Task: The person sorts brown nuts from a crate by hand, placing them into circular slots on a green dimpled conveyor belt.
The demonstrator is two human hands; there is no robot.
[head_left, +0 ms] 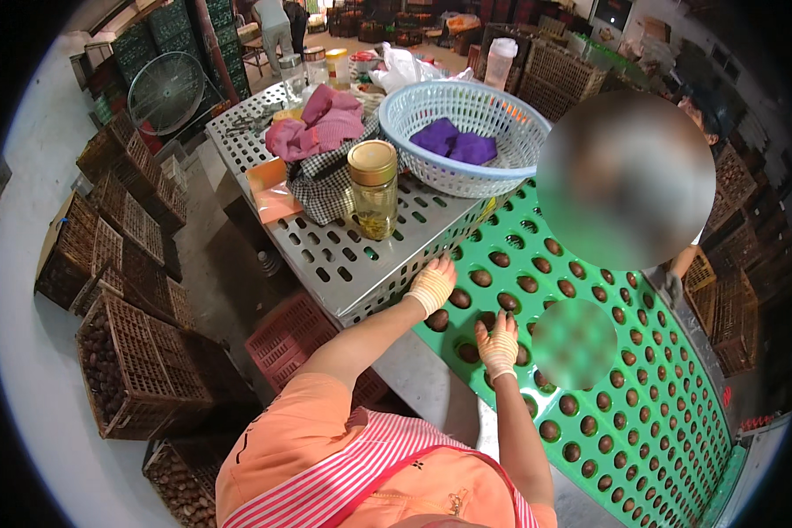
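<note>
My left hand (433, 283), in a striped fingerless wrap, lies at the border between the perforated metal table (326, 280) and the green sheet (537, 198). Its fingers stretch forward, and I see nothing held. Further right, my right hand (498, 343), wrapped likewise, hovers low over the sheet with thumb and fingers apart. Its fingertips are close to a dark brown egg (508, 302); whether they touch is unclear. Rows of similar eggs sit singly in the sheet's oval hollows. Another egg (459, 298) rests just right of my left wrist.
On the metal table stand a gold-lidded glass jar (374, 192), a checked bag (324, 180) and a pale blue basket (400, 106) with purple cloth. A pink crate (282, 339) is below. Egg-filled crates (154, 361) line the left. A co-worker's gloved hand (674, 289) is opposite.
</note>
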